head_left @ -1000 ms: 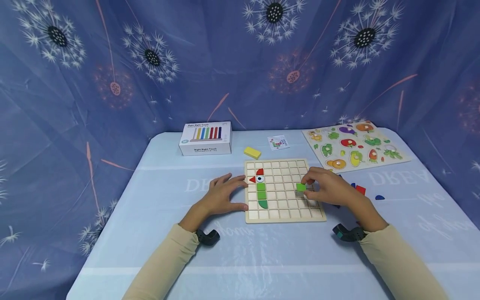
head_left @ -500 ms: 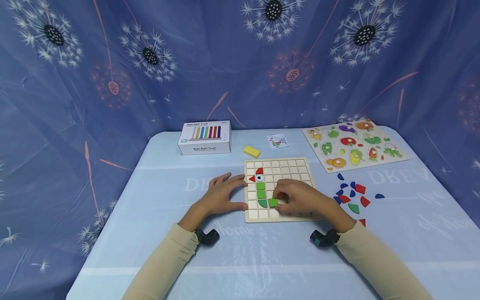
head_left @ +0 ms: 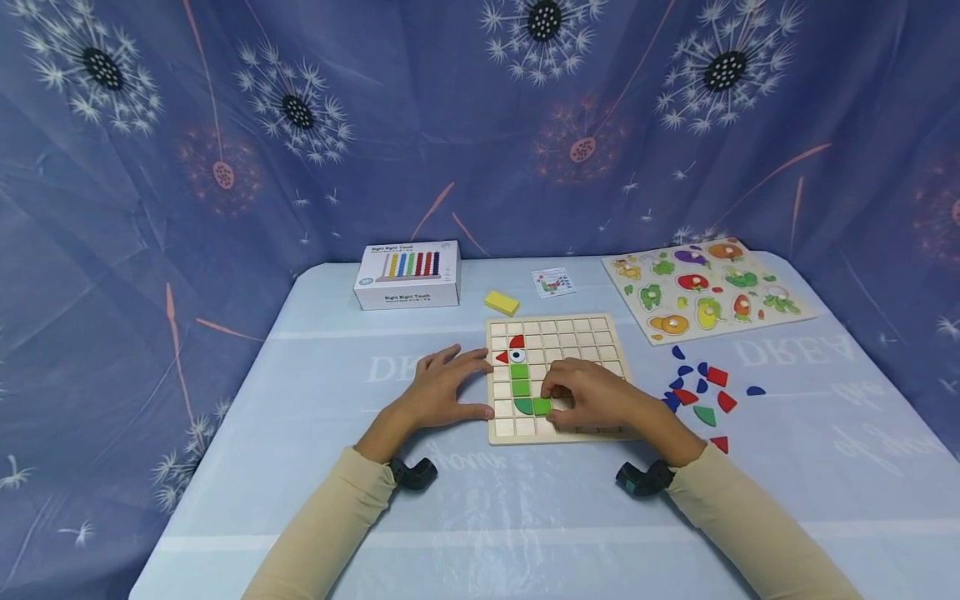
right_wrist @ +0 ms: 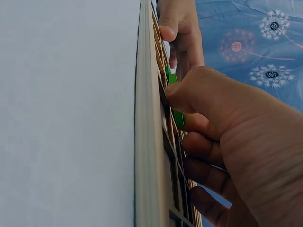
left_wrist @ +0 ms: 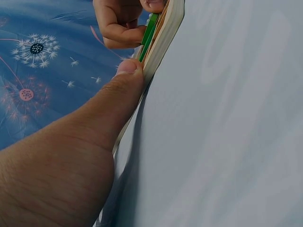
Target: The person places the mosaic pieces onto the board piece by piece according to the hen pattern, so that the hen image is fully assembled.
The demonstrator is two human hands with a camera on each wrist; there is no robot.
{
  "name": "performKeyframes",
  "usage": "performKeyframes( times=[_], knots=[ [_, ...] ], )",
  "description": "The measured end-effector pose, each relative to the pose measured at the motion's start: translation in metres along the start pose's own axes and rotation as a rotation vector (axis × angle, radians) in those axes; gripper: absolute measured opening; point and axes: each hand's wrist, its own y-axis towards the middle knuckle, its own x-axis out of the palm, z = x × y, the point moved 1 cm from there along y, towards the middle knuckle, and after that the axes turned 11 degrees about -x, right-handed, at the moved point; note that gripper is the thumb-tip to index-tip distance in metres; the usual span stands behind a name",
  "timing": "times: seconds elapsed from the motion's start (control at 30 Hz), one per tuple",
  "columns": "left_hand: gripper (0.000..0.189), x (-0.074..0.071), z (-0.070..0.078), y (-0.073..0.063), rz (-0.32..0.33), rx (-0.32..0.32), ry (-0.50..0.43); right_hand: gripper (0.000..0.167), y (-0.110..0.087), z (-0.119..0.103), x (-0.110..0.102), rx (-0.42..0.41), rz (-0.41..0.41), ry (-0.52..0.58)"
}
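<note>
A wooden grid board lies on the table. Its left part bears a red quarter-round tile, a red triangle, an eye tile, two green squares in a column and a green quarter-round tile below. Right beside that last piece, my right hand pinches another green square tile between thumb and index finger, down at the board's cells. The left hand touches the board's left edge, fingers spread; in the left wrist view its thumb presses the rim.
Loose blue, red and green pieces lie scattered right of the board. Behind it are a yellow block, a small printed card and a white box. A vegetable puzzle board stands back right, before a blue curtain.
My right hand has carried the green square leftward across the board and lowered it beside the green quarter-round tile. The left hand has stayed at the board's edge.
</note>
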Motion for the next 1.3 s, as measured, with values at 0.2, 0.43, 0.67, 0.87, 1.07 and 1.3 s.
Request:
performKeyframes(
  times=[0.2, 0.43, 0.67, 0.87, 1.07, 1.3],
  knots=[
    [0.074, 0.000, 0.000, -0.001, 0.011, 0.011, 0.009, 0.022, -0.001, 0.001, 0.000, 0.021, -0.002, 0.020],
    [0.073, 0.000, 0.000, -0.002, 0.019, 0.024, 0.019, 0.024, -0.001, 0.004, 0.001, 0.017, 0.000, 0.035],
    [0.073, -0.001, -0.001, -0.001, 0.025, 0.029, 0.017, 0.025, -0.001, 0.008, 0.004, 0.013, 0.001, 0.044],
    [0.074, -0.001, -0.002, -0.001, 0.023, 0.027, 0.017, 0.026, -0.001, 0.009, 0.005, -0.012, 0.021, 0.062],
    [0.074, -0.001, -0.001, 0.000, 0.013, 0.015, 0.031, 0.028, -0.001, 0.010, 0.006, -0.041, 0.037, 0.071],
    [0.074, -0.001, 0.000, -0.001, 0.009, 0.009, 0.025, 0.029, -0.001, 0.011, 0.007, -0.038, 0.035, 0.095]
  ],
)
